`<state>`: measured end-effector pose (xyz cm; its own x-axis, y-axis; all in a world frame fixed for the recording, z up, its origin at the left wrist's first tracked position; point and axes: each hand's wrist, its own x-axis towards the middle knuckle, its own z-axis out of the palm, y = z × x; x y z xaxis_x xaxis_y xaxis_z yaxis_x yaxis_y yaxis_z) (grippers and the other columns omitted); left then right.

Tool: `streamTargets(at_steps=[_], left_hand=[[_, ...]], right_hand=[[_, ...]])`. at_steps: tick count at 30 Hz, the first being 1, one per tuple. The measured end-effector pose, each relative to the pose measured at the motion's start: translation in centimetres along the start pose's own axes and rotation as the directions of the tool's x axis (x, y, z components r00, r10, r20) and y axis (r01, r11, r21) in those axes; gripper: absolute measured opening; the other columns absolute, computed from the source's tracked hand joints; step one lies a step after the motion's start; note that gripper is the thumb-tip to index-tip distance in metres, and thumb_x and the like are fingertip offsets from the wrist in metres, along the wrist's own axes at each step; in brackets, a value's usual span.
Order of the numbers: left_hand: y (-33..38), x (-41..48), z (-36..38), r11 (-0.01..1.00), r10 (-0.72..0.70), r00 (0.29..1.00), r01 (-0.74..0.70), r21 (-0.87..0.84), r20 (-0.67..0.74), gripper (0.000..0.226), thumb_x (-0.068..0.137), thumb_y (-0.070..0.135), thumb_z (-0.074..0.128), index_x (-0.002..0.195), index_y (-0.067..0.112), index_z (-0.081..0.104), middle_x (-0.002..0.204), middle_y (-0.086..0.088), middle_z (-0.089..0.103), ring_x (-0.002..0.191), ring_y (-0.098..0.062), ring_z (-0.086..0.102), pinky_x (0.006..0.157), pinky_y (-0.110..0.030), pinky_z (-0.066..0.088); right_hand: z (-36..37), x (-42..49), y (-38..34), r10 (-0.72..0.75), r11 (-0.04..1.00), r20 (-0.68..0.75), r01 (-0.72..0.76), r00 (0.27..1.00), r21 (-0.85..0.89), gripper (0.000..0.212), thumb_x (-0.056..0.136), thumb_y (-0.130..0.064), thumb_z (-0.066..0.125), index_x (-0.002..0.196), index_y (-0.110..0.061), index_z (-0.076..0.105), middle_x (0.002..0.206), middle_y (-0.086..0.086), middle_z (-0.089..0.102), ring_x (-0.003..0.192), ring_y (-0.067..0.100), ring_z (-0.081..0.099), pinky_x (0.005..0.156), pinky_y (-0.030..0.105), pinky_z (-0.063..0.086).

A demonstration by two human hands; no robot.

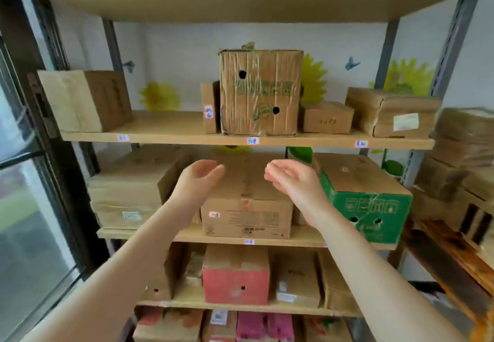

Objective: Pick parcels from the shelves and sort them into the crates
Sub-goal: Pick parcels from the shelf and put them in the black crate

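I face a shelf rack full of cardboard parcels. My left hand [199, 178] and my right hand [290, 178] are both raised, palms turned toward each other, fingers apart and empty. They hover above a plain brown box [247, 216] in the middle of the second shelf, not touching it. One shelf up stands a tall crumpled box with green print and two round holes [259, 93]. A green-sided box [366, 202] sits right of my right hand. A wide brown box [133, 192] lies left of my left hand.
The upper shelf [165, 135] also carries a large box at the left [85, 101], a small box [326, 117] and a flat parcel [393, 111]. Below sit a red box [236, 277] and more cartons. Stacked boxes [462, 154] and a wooden bench stand right; a glass door [26, 208] left.
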<state>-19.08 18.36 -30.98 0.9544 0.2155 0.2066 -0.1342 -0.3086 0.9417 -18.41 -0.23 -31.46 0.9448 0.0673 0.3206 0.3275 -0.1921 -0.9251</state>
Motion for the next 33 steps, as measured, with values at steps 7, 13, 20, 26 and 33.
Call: streamTargets(at_steps=[7,13,20,26,33], left_hand=[[0.2,8.0,-4.9,0.998,0.056,0.998,-0.056,0.001,-0.027,0.042,0.090,0.031,0.056,0.128,0.012,0.052,0.124,-0.005,0.058,0.114,-0.020,0.054,0.101,-0.035,0.043],[-0.1,16.5,-5.1,0.981,0.127,0.991,-0.118,0.156,-0.049,0.050,0.087,0.026,0.061,0.132,0.009,0.048,0.129,-0.008,0.056,0.116,-0.021,0.053,0.087,-0.025,0.038],[-0.7,24.0,-3.4,0.877,0.158,0.984,-0.178,0.446,0.081,0.065,0.083,0.040,0.063,0.136,0.008,0.043,0.138,-0.008,0.048,0.124,-0.022,0.047,0.092,-0.027,0.038],[-2.0,26.3,-3.7,0.847,0.225,0.959,-0.280,0.451,0.173,0.039,0.086,0.035,0.060,0.116,0.011,0.062,0.119,-0.006,0.060,0.106,-0.020,0.055,0.077,-0.024,0.039],[-3.0,27.9,-5.3,0.837,0.326,0.902,-0.415,0.357,0.284,0.025,0.088,0.028,0.058,0.106,0.012,0.067,0.110,-0.006,0.064,0.092,-0.016,0.056,0.072,-0.024,0.041]], right_hand=[[5.8,8.0,-4.0,-0.147,0.981,0.031,0.150,0.989,-0.125,0.031,0.090,-0.030,0.056,0.116,-0.012,0.059,0.112,0.005,0.066,0.109,0.016,0.060,0.100,0.038,0.047],[10.7,17.7,-8.4,-0.365,0.852,0.051,0.355,0.930,-0.385,0.037,0.095,-0.022,0.049,0.127,-0.004,0.052,0.129,0.008,0.057,0.119,0.017,0.053,0.094,0.019,0.038],[15.8,27.0,-11.3,-0.352,0.452,0.176,0.332,0.919,-0.828,0.022,0.096,-0.011,0.039,0.082,-0.001,0.052,0.114,0.021,0.053,0.104,0.034,0.051,0.077,0.031,0.036],[17.3,29.6,-10.4,-0.223,0.258,0.148,0.205,0.964,-0.944,0.035,0.092,-0.007,0.046,0.058,-0.007,0.035,0.070,0.008,0.046,0.080,0.031,0.050,0.058,0.028,0.035],[19.7,29.5,-10.8,-0.199,0.295,0.020,0.079,0.980,-0.952,0.023,0.091,-0.010,0.048,0.110,-0.004,0.059,0.107,0.012,0.065,0.099,0.034,0.060,0.082,0.040,0.051]])
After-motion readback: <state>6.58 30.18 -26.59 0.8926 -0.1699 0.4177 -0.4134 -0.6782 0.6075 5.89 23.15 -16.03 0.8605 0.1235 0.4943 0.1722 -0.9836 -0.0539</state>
